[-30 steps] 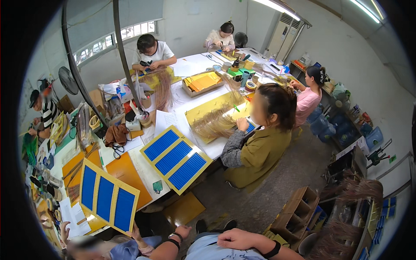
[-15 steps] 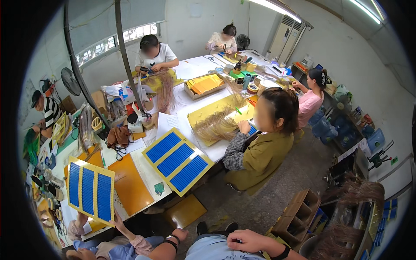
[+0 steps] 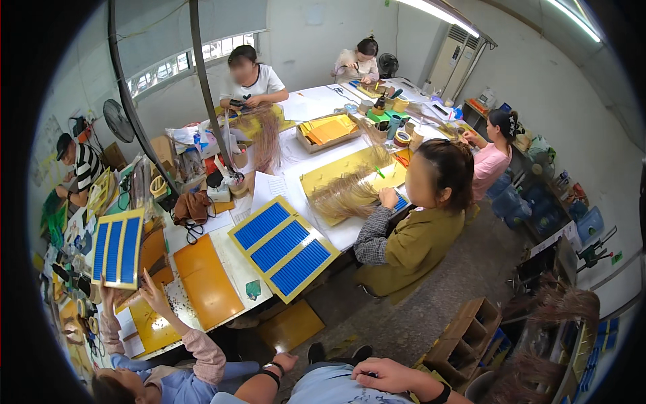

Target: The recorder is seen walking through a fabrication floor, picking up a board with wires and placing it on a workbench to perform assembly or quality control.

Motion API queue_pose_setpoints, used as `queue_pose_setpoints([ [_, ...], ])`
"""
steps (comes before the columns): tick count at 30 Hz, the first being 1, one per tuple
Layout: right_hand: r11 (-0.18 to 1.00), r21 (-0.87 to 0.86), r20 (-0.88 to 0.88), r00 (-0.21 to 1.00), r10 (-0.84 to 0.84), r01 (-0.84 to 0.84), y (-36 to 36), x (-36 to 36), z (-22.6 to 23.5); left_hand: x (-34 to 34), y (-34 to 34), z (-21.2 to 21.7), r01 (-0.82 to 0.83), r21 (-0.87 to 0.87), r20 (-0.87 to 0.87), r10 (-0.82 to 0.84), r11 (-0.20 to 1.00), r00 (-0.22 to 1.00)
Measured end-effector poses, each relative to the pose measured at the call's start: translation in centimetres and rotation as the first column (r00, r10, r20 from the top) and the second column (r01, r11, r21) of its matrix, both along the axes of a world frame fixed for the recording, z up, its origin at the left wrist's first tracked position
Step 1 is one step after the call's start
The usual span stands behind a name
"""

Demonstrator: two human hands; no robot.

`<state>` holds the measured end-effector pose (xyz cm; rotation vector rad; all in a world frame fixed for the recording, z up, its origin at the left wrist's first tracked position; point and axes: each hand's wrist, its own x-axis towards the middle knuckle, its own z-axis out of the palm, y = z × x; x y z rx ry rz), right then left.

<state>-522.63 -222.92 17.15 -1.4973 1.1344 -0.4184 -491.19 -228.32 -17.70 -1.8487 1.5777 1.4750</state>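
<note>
My left hand (image 3: 286, 363) hangs low at the lower edge, beside my left leg, with a dark band and a bracelet at the wrist. Its fingers are too small and turned away to read. In front of my light blue shirt, my right hand (image 3: 383, 374) is curled, with a small dark thing at its fingers that I cannot make out. To the left, a co-worker's hands (image 3: 155, 296) are at the lower edge of a yellow board with blue strips (image 3: 117, 249). A similar yellow board with blue strips (image 3: 283, 248) leans at the table's edge.
Several people sit round a long white table (image 3: 222, 246). On it are fibre bundles (image 3: 344, 196), a carton of yellow pieces (image 3: 328, 132) and an orange board (image 3: 207, 281). Dividers show in a cardboard box (image 3: 464, 343) on the floor at the right. Brown fibres (image 3: 562, 303) hang nearby.
The co-worker at lower left has raised the blue-striped board up and away, arms stretched out, fingers more spread. The whole view has shifted slightly. My hands have hardly moved.
</note>
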Motion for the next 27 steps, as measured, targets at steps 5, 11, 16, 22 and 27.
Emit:
queue_pose_setpoints([
  [5,0.978,0.181,-0.062,0.992,0.114,-0.101,0.0,-0.6,-0.7,0.8,0.7,-0.9,-0.021,-0.058,0.010,0.021,0.998,1.000],
  [11,0.997,0.076,-0.038,0.999,0.017,-0.015,-0.3,0.5,-0.2,0.5,0.4,-1.6,-0.057,-0.100,-0.001,0.057,0.993,0.998],
  [16,0.982,0.168,-0.018,0.996,0.088,-0.084,-0.1,-0.5,-1.4,-0.5,0.5,0.0,-0.072,0.018,-0.008,0.072,0.997,0.997],
  [22,0.998,0.053,-0.114,0.993,0.031,-0.025,-0.6,0.9,1.0,-0.1,1.0,0.4,-0.043,0.001,-0.020,0.043,0.999,0.999],
  [27,0.971,0.210,-0.080,0.988,0.130,-0.111,-0.3,-0.2,-1.1,0.1,1.0,0.4,-0.007,-0.023,-0.008,0.007,1.000,1.000],
])
